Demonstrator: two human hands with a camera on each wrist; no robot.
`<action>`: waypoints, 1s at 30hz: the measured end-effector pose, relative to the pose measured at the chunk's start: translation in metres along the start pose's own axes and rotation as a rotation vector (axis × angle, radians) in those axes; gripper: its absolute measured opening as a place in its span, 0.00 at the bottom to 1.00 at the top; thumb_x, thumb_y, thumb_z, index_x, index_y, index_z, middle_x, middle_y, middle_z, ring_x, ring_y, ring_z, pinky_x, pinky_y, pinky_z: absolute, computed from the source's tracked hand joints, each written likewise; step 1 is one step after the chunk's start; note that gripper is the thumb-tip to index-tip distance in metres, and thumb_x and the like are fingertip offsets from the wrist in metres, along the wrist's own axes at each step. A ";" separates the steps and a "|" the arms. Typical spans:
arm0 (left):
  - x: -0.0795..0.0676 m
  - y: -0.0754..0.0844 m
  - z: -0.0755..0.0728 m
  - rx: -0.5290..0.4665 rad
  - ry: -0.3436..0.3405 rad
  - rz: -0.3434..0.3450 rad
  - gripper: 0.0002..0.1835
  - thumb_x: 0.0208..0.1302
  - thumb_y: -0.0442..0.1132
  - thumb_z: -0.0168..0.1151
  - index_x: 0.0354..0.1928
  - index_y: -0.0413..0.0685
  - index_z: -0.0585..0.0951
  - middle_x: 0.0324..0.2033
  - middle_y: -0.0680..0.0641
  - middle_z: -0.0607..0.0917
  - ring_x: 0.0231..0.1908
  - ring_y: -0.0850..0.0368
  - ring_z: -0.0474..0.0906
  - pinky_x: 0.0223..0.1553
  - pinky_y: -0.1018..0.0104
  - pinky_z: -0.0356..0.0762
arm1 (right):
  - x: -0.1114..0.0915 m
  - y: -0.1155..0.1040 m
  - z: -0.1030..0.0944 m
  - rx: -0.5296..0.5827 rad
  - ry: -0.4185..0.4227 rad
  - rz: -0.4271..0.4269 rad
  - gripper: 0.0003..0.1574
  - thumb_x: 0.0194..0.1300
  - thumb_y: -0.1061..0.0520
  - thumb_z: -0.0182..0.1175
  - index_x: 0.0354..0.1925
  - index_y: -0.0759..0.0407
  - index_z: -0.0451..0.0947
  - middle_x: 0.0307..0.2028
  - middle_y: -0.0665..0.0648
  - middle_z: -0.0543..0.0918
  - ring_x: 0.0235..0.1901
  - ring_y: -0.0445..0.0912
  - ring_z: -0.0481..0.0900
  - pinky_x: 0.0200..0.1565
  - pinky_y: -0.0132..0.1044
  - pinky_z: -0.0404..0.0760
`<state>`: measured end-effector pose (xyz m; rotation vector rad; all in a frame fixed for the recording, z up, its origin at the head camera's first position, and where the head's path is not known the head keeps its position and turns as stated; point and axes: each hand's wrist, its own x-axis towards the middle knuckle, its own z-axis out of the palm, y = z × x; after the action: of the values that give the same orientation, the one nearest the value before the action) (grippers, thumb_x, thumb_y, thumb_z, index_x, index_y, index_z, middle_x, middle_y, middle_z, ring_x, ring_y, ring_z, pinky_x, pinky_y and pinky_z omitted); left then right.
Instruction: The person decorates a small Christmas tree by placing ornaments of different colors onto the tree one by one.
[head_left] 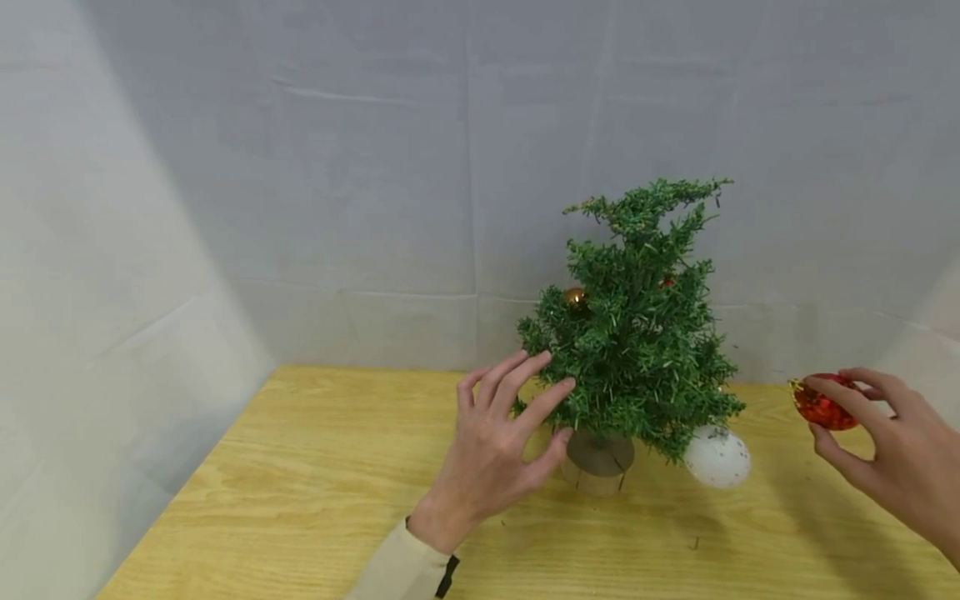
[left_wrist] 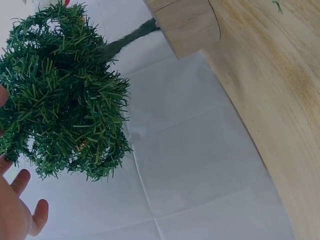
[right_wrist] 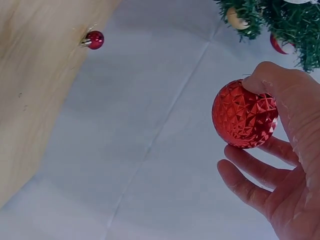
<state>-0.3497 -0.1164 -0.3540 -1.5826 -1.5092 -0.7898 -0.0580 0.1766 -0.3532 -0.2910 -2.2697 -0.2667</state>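
Observation:
A small artificial Christmas tree (head_left: 630, 333) stands on a round wooden base (head_left: 598, 479). My left hand (head_left: 491, 446), fingers spread and slightly bent, is at the tree's left lower branches; its fingertips overlap the greenery in the head view. Off to the right of the tree, my right hand (head_left: 900, 442) holds a red Christmas ball (right_wrist: 244, 115) between thumb and fingers. That ball has a faceted, shiny surface and, in the head view, a gold cap facing the tree. A white speckled ball (head_left: 717, 457) hangs at the tree's lower right, and a gold ball (head_left: 575, 298) sits among its left branches.
A yellowish wooden table (head_left: 300, 483) carries the tree, with a pale cloth wall (head_left: 375, 208) behind it. In the right wrist view, a tiny red ball (right_wrist: 95, 40) lies near the table edge. Fallen green bits (left_wrist: 277, 6) dot the wood.

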 end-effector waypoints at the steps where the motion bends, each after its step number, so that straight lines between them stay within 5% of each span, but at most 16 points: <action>1: 0.000 0.000 0.000 0.000 0.000 0.000 0.28 0.61 0.48 0.68 0.64 0.55 0.79 0.67 0.43 0.75 0.66 0.43 0.72 0.57 0.45 0.67 | 0.001 -0.002 -0.002 -0.002 0.012 -0.007 0.54 0.72 0.23 0.29 0.48 0.66 0.81 0.46 0.77 0.76 0.36 0.69 0.77 0.25 0.63 0.77; 10: 0.000 0.000 0.000 0.010 -0.010 -0.002 0.29 0.61 0.48 0.69 0.65 0.56 0.79 0.68 0.43 0.75 0.67 0.43 0.72 0.57 0.45 0.67 | 0.013 -0.021 -0.016 -0.016 0.076 -0.040 0.53 0.73 0.24 0.32 0.47 0.66 0.83 0.45 0.76 0.78 0.35 0.67 0.78 0.19 0.49 0.72; 30: -0.003 0.002 0.002 0.028 0.021 -0.018 0.27 0.60 0.49 0.70 0.62 0.54 0.80 0.67 0.44 0.76 0.66 0.41 0.73 0.58 0.43 0.67 | 0.030 -0.071 -0.046 0.070 0.144 -0.094 0.50 0.73 0.24 0.40 0.48 0.65 0.85 0.47 0.73 0.82 0.38 0.60 0.79 0.26 0.35 0.75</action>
<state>-0.3481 -0.1159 -0.3578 -1.5379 -1.5146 -0.7901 -0.0661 0.1001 -0.3076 -0.1245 -2.1476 -0.2481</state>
